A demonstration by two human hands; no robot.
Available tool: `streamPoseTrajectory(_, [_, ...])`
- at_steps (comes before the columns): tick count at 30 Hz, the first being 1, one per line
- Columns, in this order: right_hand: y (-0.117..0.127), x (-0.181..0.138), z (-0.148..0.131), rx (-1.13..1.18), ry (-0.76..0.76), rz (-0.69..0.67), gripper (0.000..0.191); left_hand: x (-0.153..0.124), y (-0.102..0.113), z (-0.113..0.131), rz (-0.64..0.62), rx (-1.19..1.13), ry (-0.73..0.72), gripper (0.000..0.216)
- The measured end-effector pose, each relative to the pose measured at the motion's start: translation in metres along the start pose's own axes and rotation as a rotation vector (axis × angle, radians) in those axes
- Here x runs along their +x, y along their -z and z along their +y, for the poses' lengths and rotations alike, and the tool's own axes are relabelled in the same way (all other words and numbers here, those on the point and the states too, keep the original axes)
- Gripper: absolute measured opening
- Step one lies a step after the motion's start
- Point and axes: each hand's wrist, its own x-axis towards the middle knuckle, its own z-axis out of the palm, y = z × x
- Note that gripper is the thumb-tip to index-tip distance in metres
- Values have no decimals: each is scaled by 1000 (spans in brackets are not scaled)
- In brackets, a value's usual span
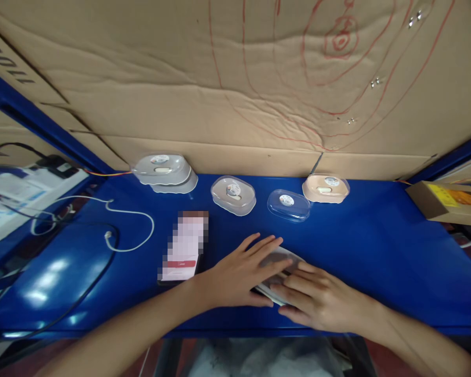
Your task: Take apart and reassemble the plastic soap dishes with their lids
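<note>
Partly covered by both my hands is a flat grey object with a pale rim (286,255); it looks like a shallow oval dish, but much of its shape is hidden. My left hand (247,272) holds its left side, fingers stretched across the top and thumb along the near edge. From the right, my right hand (314,296) grips it with bent fingers on top and the thumb at the near side. Beyond the hands lie a clear oval lid (288,205) with a round sticker and a pale grey oval box (233,196) under a clear lid.
Stacked grey boxes (165,172) stand back left, a peach box (325,189) back right. A phone (184,246) lies left of my hands. A white cable (154,225) and black cable (90,285) cross the blue table (377,246). At right is a cardboard box (447,204); cardboard (160,104) walls the back.
</note>
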Motion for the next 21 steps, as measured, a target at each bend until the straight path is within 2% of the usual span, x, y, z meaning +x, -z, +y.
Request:
streamPoseTrajectory(5, [-5, -3, -1, -30, 41, -73, 40, 0, -2, 0, -35, -26, 34, 85])
streamPoseTrajectory(9, [-9, -4, 0, -34, 24, -132, 46, 0, -3, -2, -37, -26, 39, 85])
streamPoseTrajectory(12, [-9, -4, 7, 14, 18, -108, 47, 0, 0, -3, -29, -4, 76, 86])
streamPoseTrajectory(15, [-3, -4, 26, 159, -3, -16, 48, -1, 4, -2, -21, 6, 130, 88])
streamPoseTrajectory(18, [3, -8, 53, 206, -211, 57, 41, -3, 5, 1, -8, 14, 151, 93])
streamPoseTrajectory(21, [1, -15, 77, 36, -472, 34, 53, -4, 5, 4, 2, 26, 162, 91])
